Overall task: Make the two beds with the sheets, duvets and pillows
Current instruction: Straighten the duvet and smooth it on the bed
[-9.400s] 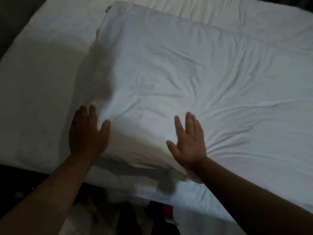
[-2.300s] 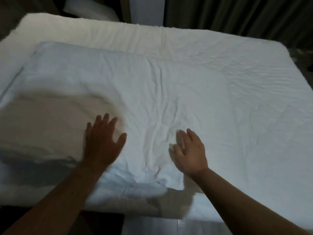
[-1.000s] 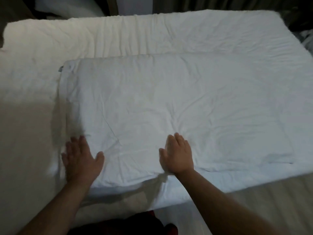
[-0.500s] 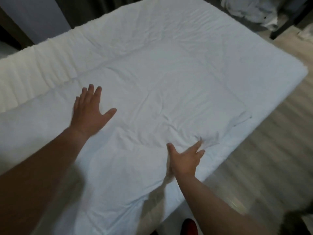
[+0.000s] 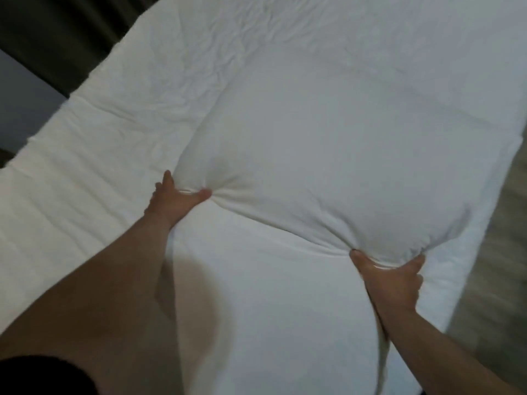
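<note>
A white duvet (image 5: 328,155) lies folded on the bed (image 5: 85,172), which is covered by a white sheet. My left hand (image 5: 174,202) grips the duvet's folded edge on the left, thumb on top and fingers underneath. My right hand (image 5: 390,276) grips the same edge near the bed's right side. Between my hands the fold puffs up and bunches. A lower layer of duvet (image 5: 271,309) stretches flat toward me beneath my arms.
Dark curtains (image 5: 57,32) hang beyond the far left side of the bed. A grey wall (image 5: 20,109) shows beside them. Wooden floor (image 5: 499,280) runs along the bed's right edge.
Both hands were pressing flat on the duvet. They now grip its edge, and the fold has lifted and puffed up. The view has swung closer along the bed.
</note>
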{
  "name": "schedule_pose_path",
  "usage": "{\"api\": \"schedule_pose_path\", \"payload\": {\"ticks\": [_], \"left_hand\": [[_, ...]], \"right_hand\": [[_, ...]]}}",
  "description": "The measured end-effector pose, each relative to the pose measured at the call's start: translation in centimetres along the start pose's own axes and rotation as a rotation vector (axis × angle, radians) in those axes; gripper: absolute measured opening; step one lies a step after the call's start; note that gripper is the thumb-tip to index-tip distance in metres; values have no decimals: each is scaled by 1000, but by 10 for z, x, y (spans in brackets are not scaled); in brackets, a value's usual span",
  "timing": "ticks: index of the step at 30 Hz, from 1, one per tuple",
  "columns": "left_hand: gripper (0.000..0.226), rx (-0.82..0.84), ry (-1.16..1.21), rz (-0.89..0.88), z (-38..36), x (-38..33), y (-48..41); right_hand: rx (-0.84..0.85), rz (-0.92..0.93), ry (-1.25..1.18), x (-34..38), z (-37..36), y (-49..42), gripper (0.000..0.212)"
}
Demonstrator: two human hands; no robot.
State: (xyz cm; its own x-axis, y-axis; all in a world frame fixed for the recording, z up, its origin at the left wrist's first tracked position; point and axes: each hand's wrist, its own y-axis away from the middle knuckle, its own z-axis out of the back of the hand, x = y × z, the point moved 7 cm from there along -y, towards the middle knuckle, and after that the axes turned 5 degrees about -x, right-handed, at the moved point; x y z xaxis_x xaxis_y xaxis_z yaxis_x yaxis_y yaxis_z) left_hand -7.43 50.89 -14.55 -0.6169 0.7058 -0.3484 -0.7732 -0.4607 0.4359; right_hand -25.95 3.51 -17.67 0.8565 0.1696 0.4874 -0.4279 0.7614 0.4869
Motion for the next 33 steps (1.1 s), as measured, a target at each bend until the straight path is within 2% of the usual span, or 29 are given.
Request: {"api": "schedule_pose_path", "payload": {"ticks": [5, 9, 13, 15, 17, 20, 23, 27, 30, 33], "left_hand": [[119, 113, 106, -123, -16, -10, -16], [111, 169, 81, -180, -17, -19, -20], [77, 271, 119, -136, -14, -19, -23], [88, 355, 156, -86, -13, -17, -22], [93, 441, 215, -58, -15, -19, -18], [90, 496, 286, 16, -21, -19, -6], [81, 522, 403, 14, -29, -20, 10], [38, 341, 437, -29, -20, -24, 25], [46, 217, 431, -40, -3, -30, 42], [47, 149, 457, -50, 28, -45, 79]], "right_hand": [[-57, 51, 74, 7, 3, -1, 137], [-44, 77, 104, 9, 1, 2, 137], [-1, 102, 283, 9, 4, 1, 136], [1, 137, 391, 10, 9, 0, 133], [17, 151, 390, 10, 12, 1, 129], [88, 131, 129, 5, 11, 2, 126], [146, 97, -113, 2, 11, 0, 130], [242, 95, -315, 5, 11, 2, 124], [307, 80, -475, 12, 17, 2, 112], [317, 146, -513, 43, 38, 23, 84]]}}
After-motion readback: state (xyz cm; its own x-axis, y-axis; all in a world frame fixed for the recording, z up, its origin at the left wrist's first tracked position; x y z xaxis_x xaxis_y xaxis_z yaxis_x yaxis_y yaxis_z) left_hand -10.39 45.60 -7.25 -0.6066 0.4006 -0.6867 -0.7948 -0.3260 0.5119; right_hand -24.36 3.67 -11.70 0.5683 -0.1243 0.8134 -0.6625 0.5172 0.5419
